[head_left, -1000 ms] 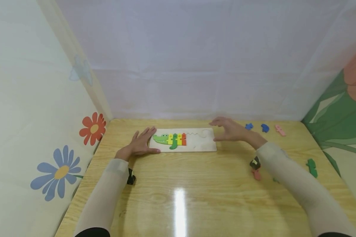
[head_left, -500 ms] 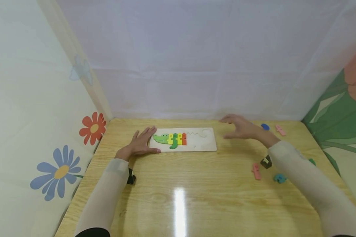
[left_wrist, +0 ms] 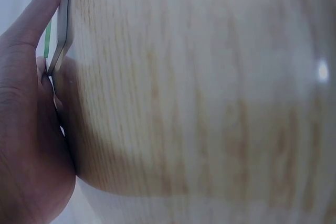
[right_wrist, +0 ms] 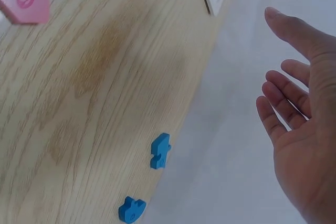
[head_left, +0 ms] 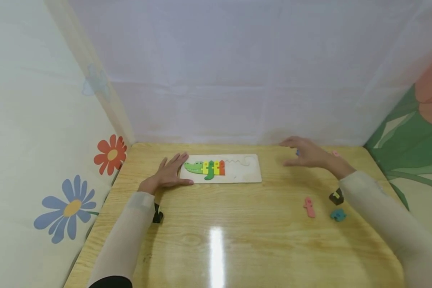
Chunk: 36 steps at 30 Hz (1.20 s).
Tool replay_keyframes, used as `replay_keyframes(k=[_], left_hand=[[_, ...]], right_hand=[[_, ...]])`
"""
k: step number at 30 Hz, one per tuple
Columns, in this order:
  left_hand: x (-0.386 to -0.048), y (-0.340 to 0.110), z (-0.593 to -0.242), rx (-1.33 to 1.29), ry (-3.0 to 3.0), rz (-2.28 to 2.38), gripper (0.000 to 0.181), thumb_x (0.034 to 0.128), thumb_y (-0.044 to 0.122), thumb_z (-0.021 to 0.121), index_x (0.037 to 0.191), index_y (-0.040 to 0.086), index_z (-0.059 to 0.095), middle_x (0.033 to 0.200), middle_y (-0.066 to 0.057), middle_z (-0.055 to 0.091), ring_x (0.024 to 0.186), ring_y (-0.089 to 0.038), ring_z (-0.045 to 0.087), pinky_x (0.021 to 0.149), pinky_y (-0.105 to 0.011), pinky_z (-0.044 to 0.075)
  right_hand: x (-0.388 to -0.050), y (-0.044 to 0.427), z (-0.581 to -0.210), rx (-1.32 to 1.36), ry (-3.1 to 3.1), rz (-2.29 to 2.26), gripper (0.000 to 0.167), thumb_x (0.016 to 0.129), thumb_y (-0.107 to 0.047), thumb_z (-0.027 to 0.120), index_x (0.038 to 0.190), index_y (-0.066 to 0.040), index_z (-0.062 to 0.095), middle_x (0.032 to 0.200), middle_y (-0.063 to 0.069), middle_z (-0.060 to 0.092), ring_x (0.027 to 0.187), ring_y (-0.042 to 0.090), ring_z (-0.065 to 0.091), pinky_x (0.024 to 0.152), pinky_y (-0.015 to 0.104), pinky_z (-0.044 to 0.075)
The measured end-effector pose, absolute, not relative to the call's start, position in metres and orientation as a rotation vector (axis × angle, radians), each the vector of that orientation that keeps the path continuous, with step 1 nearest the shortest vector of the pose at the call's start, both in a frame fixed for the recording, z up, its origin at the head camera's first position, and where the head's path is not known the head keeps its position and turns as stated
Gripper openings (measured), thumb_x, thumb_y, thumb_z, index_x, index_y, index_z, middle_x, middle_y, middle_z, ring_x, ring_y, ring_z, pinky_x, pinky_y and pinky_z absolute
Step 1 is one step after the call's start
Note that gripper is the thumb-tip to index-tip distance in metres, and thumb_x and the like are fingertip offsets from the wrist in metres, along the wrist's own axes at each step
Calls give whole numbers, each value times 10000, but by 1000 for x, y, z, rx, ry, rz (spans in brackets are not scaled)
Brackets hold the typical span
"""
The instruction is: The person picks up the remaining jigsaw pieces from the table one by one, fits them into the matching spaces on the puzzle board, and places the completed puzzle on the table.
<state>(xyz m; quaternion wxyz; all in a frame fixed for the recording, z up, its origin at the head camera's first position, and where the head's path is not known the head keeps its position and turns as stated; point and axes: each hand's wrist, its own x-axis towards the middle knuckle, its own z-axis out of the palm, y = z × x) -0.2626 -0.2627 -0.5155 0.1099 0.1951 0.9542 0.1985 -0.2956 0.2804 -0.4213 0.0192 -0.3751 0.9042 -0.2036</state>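
Observation:
A white puzzle board (head_left: 243, 174) lies on the table, its left part filled with a green crocodile head (head_left: 194, 168) and several yellow, green and orange body pieces (head_left: 211, 169). My left hand (head_left: 167, 174) rests at the board's left end, fingers spread and straight, the thumb along the near edge. To the right of the board my right hand (head_left: 307, 154) hovers above the table, empty, with thumb and fingers apart. Two blue pieces, one (right_wrist: 160, 151) notched and the other (right_wrist: 132, 210) rounded, lie below it in the right wrist view.
A pink piece (head_left: 309, 207) and a teal piece (head_left: 338, 215) lie on the wooden table (head_left: 259, 240) at the right. Another pink piece (head_left: 336, 153) shows partly behind the right hand. A white cloth wall (head_left: 209, 108) borders the table's far edge.
My right hand has moved right, away from the board's right end toward the loose pieces. Its forearm now covers the green piece at the far right. My left hand stays in place.

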Motion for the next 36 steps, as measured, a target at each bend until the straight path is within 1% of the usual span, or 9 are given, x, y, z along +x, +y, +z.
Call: replay_keyframes(k=[5,7,11,17,21,24,28,33,36], left_hand=[[-262,-266,-512,567,2812,603,1221,848,699,760,1707,76,156,1778,-151,105,1637,-400,53,1252,-696,-50],[-261,-270,-509,552,2824,601,1200,861,668,770,1706,73,160,1777,-155,109,1637,-401,55,1251,-696,-53],[-261,-275,-507,538,2840,582,1185,871,656,763,1705,66,161,1776,-164,101,1637,-405,47,1250,-698,-57],[-260,-272,-507,543,2824,581,1193,871,655,761,1705,63,148,1778,-158,89,1639,-399,37,1250,-698,-59],[-259,-269,-508,544,2810,606,1196,868,642,772,1704,56,148,1776,-168,92,1637,-409,38,1245,-707,-60],[-259,-268,-510,544,2807,603,1197,868,643,773,1706,64,144,1777,-163,92,1637,-406,38,1247,-702,-60],[-260,-266,-513,550,2801,587,1193,873,644,768,1710,81,131,1781,-144,82,1641,-387,29,1255,-684,-66],[-261,-264,-513,560,2799,593,1196,867,645,772,1709,78,139,1780,-150,91,1639,-395,36,1253,-690,-64],[-262,-262,-513,563,2798,595,1200,865,651,772,1709,75,141,1779,-155,93,1638,-400,37,1252,-692,-63]], right_hand=[[-298,286,-415,-1188,2810,-620,694,868,-226,901,1434,53,613,1393,267,617,1254,469,606,1022,642,509],[-300,285,-411,-1198,2809,-614,692,865,-224,904,1430,53,616,1385,268,618,1245,467,606,1013,641,512],[-300,283,-405,-1181,2810,-596,688,873,-240,898,1438,36,619,1397,256,621,1252,458,605,1027,641,503],[-291,293,-403,-1125,2822,-559,686,880,-259,891,1431,45,618,1401,250,628,1282,454,585,1090,658,441],[-285,301,-408,-1157,2839,-545,675,854,-233,908,1401,53,635,1365,251,647,1263,465,587,1092,669,424],[-282,308,-411,-1183,2850,-546,666,836,-209,916,1387,52,647,1340,250,661,1249,473,590,1073,681,431],[-277,319,-412,-1186,2861,-540,656,837,-216,916,1384,39,658,1331,237,672,1246,466,593,1052,681,445],[-271,334,-410,-1112,2860,-553,654,854,-219,907,1400,29,647,1373,241,642,1282,476,568,1042,688,458],[-269,342,-410,-1086,2876,-549,668,846,-221,914,1403,30,645,1377,244,637,1270,473,579,1018,677,486]])
